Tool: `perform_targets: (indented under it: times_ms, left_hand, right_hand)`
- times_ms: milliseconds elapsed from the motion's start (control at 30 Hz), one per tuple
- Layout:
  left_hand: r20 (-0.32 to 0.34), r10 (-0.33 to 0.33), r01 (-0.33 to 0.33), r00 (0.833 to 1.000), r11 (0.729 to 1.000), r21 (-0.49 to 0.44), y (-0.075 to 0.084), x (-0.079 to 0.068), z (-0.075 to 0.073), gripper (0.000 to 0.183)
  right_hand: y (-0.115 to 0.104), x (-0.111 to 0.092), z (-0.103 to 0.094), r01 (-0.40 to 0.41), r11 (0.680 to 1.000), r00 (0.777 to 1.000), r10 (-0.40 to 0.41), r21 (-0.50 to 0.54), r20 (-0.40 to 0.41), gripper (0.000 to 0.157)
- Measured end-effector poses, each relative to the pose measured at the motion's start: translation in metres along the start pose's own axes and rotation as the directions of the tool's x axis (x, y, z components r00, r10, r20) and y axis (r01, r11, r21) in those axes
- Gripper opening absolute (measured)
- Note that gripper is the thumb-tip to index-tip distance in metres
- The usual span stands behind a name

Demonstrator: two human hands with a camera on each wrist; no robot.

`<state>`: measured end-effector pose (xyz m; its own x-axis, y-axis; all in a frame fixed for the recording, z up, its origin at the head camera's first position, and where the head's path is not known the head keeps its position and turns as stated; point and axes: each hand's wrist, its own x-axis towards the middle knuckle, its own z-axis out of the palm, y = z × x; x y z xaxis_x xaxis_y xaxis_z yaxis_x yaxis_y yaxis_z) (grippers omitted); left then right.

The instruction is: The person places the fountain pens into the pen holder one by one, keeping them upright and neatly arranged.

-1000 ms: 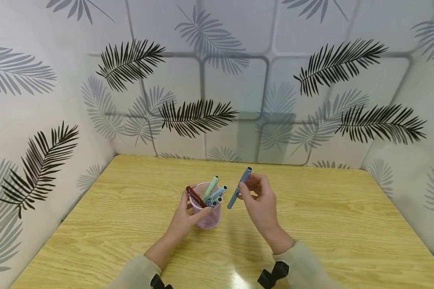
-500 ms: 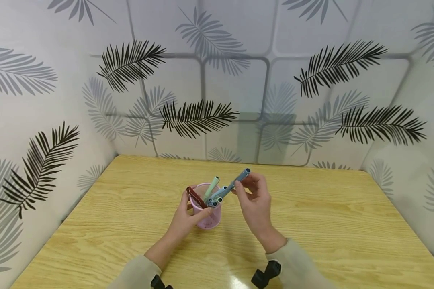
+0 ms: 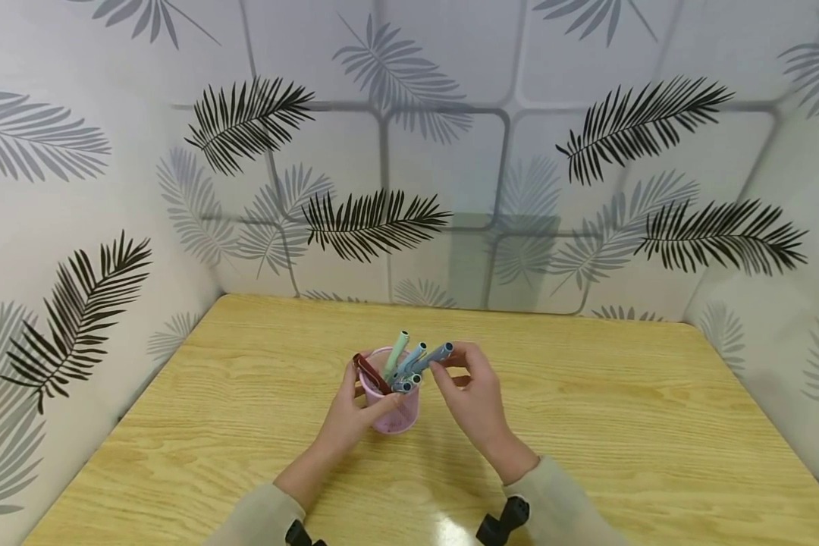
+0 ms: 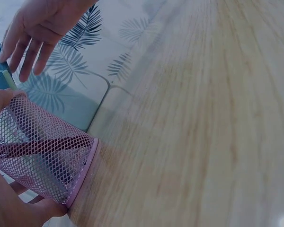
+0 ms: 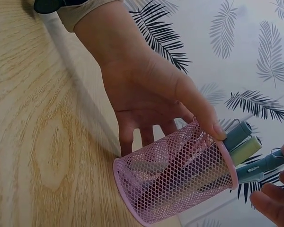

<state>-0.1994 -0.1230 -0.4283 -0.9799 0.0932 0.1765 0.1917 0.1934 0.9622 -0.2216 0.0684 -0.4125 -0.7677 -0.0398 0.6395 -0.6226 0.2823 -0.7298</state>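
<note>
A pink mesh pen holder (image 3: pixel 396 417) stands on the table with my left hand (image 3: pixel 346 409) wrapped around its side, thumb near the rim. Several pens lean inside it: a dark red pen (image 3: pixel 371 374), a light green pen (image 3: pixel 396 352), a light blue pen (image 3: pixel 410 359) and others close to the front rim. On the right, my right hand (image 3: pixel 474 396) pinches a grey-blue pen (image 3: pixel 440 353) near its upper end. That pen slants down over the holder's right rim, its lower end hidden. In the right wrist view, the mesh (image 5: pixel 175 177) shows pens inside.
The yellow wood-grain table (image 3: pixel 621 409) spreads around both hands. Behind it rises a pale wall covering (image 3: pixel 416 167) with black and grey leaf prints. Dark wrist devices (image 3: pixel 503 521) sit over the sleeves.
My right hand has carried the grey-blue pen left and lowered it, tilting it, into the holder's mouth. My left hand keeps its grip on the holder in place.
</note>
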Motion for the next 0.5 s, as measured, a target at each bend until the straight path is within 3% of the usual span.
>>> perform_targets:
  times_ms: [200,500]
  left_hand:
    - [-0.002,0.001,-0.001,1.000,1.000,0.001,-0.002,0.002,0.002,0.073]
    - [-0.039,-0.014,0.015,0.999,0.999,0.043,-0.033,0.012,0.002,0.074]
  right_hand:
    - [0.006,0.000,0.002,-0.002,0.995,0.998,0.008,-0.105,0.057,0.020]
    - [0.012,0.001,0.007,-0.002,0.980,0.988,0.033,-0.199,0.153,0.016]
